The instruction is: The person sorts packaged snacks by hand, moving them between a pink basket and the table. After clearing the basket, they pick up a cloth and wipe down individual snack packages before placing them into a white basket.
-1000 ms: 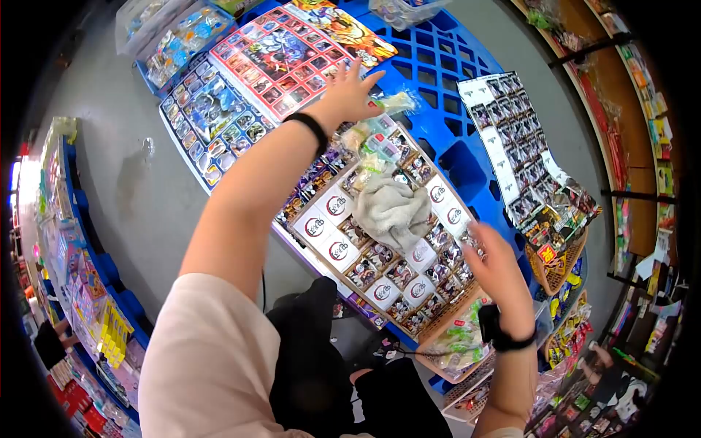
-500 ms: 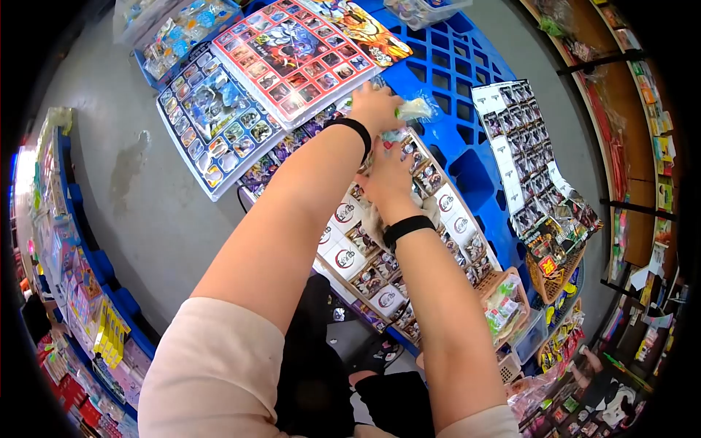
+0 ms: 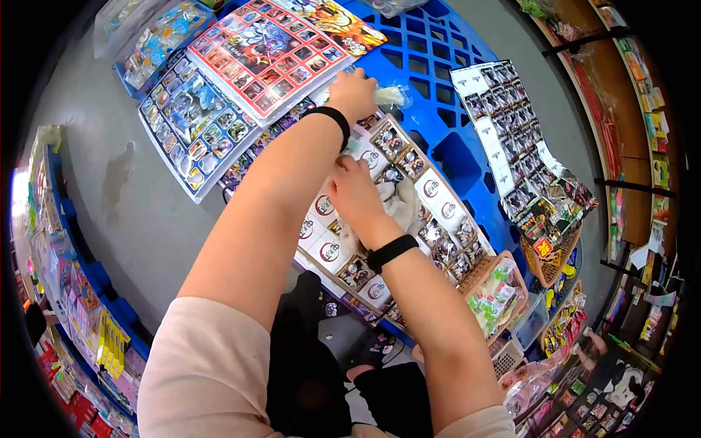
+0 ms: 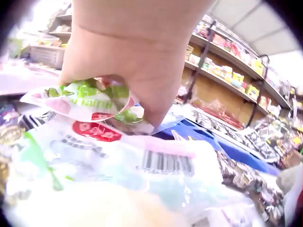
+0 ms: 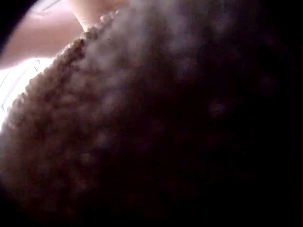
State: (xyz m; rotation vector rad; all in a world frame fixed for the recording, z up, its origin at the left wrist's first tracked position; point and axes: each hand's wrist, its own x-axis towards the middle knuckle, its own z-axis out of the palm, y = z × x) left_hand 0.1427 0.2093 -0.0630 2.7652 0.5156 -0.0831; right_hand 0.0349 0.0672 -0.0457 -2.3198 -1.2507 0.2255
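In the head view my left hand is at the far end of the card-covered board, beside a clear bag. The left wrist view shows its fingers curled over a packet with green lettering; a clear packet with a barcode lies in front. My right hand is lower on the board, fingers bent near the left wrist, over a crumpled grey cloth. That cloth fills most of the right wrist view, and what the right fingers touch is hidden.
Red and blue picture sheets lie at the left. A blue grid crate is under the board; a sheet of card packs lies at the right. Baskets of packets stand at the near right.
From a spread position, my left hand has curled its fingers. My right hand has come from the board's right side to the cloth, then moved slightly back toward me.
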